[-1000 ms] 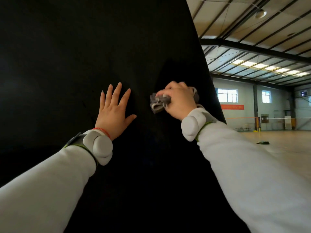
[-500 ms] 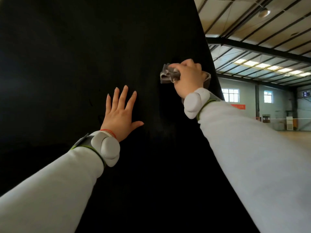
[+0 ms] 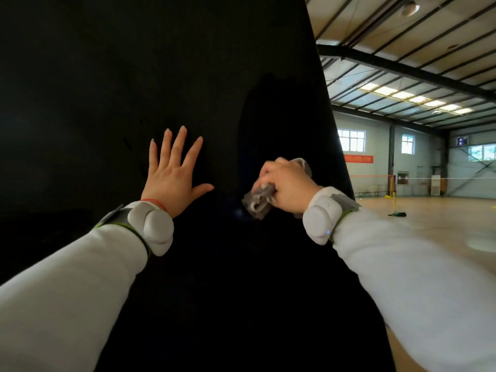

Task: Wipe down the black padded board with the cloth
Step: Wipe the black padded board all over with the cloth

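The right hand (image 3: 287,187) has swept down the board (image 3: 134,76) from its higher reach half a second earlier and now sits lower, about level with the heel of the left hand (image 3: 173,181), which has kept its place. The right hand's fingers are curled tight round a bunched grey cloth (image 3: 257,202), which sticks out below and to the left of the knuckles and is pressed against the black padded surface close to the board's right edge. The left hand lies flat on the board nearer its middle, fingers straight and spread, thumb out to the side, holding nothing. Both arms wear white sleeves (image 3: 67,291), and each wrist carries a white rounded band (image 3: 154,228); a thin red cord (image 3: 154,202) circles the left wrist just above its band. The board stands upright and fills the left and centre of the view. Beyond its right edge opens a sports hall with a wooden floor (image 3: 442,224), a stretched net (image 3: 442,178), an orange banner (image 3: 358,158) under the windows (image 3: 350,140), and rows of roof lights (image 3: 410,99).
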